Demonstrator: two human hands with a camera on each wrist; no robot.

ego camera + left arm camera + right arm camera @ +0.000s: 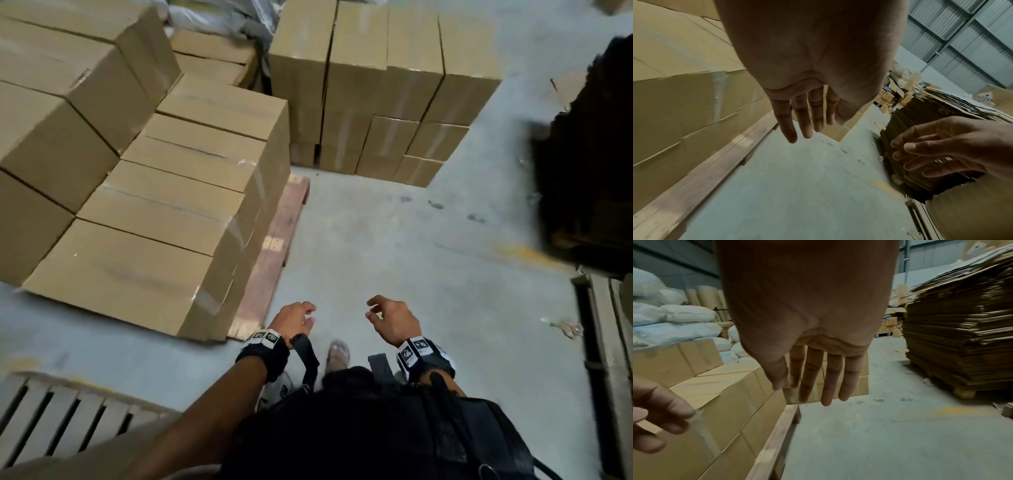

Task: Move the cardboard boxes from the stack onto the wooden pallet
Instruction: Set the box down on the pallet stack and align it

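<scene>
Warehouse interior: grey concrete floor [394,240] with dark spots and a faded yellow mark [953,412]. Corrugated metal wall [962,40] behind the flattened cardboard pile [962,337]; white sacks [674,318] left of the pile.

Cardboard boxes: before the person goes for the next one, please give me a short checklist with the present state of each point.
1. Left hand free: ok, fingers relaxed, holds nothing.
2. Right hand free: ok, also holds nothing.
3. Floor path to the stack of boxes ahead: ok, bare concrete with only small marks.
4. Room on the wooden pallet: cannot tell; only a narrow strip of its edge shows beside the boxes on the pallet.
5. Boxes on the pallet sit flat: ok in the near rows.
6. Pile of flat cardboard sheets on the right: ok, apart from the path.
</scene>
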